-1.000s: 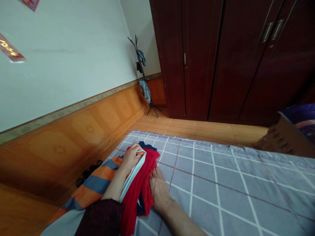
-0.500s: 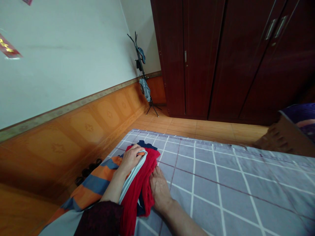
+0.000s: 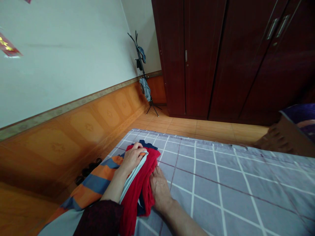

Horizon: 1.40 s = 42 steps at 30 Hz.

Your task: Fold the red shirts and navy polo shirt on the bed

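Note:
On the bed lies a bundle of clothes: a red garment [image 3: 137, 190] over dark blue cloth [image 3: 147, 144], with an orange-and-blue striped garment [image 3: 98, 180] along its left side. My left hand [image 3: 133, 160] rests on the upper end of the bundle, fingers bent over the striped garment's fold, where its pale inner side shows. Part of the fingers is hidden by the cloth. My right hand [image 3: 159, 188] lies on the bedsheet, fingers stretched forward and touching the right edge of the red garment.
A grey checked bedsheet [image 3: 209, 177] spreads to the right. Beyond the bed stand a dark red wardrobe [image 3: 197, 65] and a coat rack [image 3: 144, 70] with hung clothing. Dark shoes [image 3: 86, 172] are on the floor by the left wall. A cardboard box [image 3: 287, 134] is at far right.
My left hand's fingers have shifted slightly at the fold of the striped garment. My right hand and the clothes look almost the same.

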Tool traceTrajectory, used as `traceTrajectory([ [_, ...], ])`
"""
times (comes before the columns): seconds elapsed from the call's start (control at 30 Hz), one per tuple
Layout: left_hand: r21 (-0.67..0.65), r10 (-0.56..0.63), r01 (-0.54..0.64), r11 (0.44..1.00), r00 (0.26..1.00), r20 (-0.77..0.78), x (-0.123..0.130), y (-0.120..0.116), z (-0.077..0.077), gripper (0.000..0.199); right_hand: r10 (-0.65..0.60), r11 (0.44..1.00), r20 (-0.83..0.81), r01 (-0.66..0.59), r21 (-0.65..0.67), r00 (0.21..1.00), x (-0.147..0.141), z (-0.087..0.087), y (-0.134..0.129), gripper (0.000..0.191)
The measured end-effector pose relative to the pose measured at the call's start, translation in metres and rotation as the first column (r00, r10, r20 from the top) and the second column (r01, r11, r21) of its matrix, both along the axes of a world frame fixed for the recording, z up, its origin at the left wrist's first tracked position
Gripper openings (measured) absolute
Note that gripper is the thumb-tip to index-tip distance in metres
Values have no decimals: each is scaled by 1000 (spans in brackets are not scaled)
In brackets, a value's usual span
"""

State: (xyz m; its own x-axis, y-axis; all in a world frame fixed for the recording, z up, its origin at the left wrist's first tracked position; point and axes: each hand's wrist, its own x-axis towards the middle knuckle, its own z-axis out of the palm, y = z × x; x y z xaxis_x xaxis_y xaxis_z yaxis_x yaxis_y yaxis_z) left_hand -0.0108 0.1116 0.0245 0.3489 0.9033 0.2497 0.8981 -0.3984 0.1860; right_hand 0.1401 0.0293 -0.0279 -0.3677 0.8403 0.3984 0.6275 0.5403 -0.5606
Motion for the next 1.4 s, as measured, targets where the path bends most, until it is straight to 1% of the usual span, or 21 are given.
traceTrajectory([
  [0.13,-10,42,-42,999,997,-62,2,0,1,21,14,1000,-40,-14,-6,999,1,2,-1,53],
  [0.23,-23,66,-68,997,994,-90,2,2,0,21,21,1000,-72,-20,7,997,1,2,-1,54],
  [0.4,-49,86,-93,994,988,-128,1,8,-5,24,9,1000,-56,-8,24,998,-1,0,0,50],
  [0.57,-62,68,-77,995,989,-129,1,8,-5,21,-11,999,0,11,35,1000,-1,-2,0,53],
  [0.77,-54,54,-59,997,994,-92,1,6,-3,17,-30,998,6,30,63,1000,-2,-6,1,55],
  [0.93,-64,21,-26,998,997,-71,0,7,-5,19,-20,999,-12,21,37,1000,-3,-9,2,52],
  [1.07,-67,38,-42,997,997,-61,0,8,-7,19,-4,1000,-18,4,18,1000,-3,-10,2,51],
  [1.17,-90,38,-44,995,997,-67,0,9,-7,21,-1,1000,-4,1,5,1000,-3,-10,2,53],
  [1.3,-142,18,-29,990,997,-76,2,13,-2,27,7,1000,-16,-7,4,1000,-2,-6,1,57],
  [1.4,-177,10,-23,984,997,-75,6,17,2,24,17,1000,-31,-16,14,999,-1,-4,0,58],
])
